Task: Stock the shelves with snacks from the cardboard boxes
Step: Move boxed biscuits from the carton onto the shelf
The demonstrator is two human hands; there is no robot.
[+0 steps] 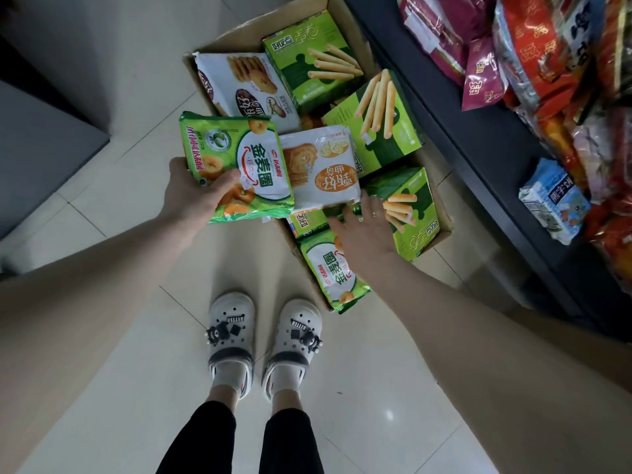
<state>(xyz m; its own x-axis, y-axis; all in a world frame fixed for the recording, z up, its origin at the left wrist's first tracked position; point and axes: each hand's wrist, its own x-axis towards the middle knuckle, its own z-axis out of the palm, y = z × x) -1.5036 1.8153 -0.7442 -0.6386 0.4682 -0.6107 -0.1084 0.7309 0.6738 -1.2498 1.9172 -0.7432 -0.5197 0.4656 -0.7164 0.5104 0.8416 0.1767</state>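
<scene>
Snacks are being picked out of the cardboard box (444,230) on the floor, just beside the shelf (478,131). A green snack bag (236,165) is gripped in the left hand (195,195), over the box's edge. The right hand (367,230) is stretched out with straight fingers (371,205) near a white bag (325,169); nothing is held. Next, another pack likely must be grabbed. The box bottom is hidden, and the shelf is cut off.

Single wide-angle view from the head, facing steeply down from standing height. Shoes (232,323) sit at lower centre on the floor (102,388), with the cardboard box (260,27) ahead and the shelf (478,131) at the right edge. At arm's reach, mid-frame: the left hand (195,193) gripping a green packet (236,165), and the right hand (366,234).
</scene>
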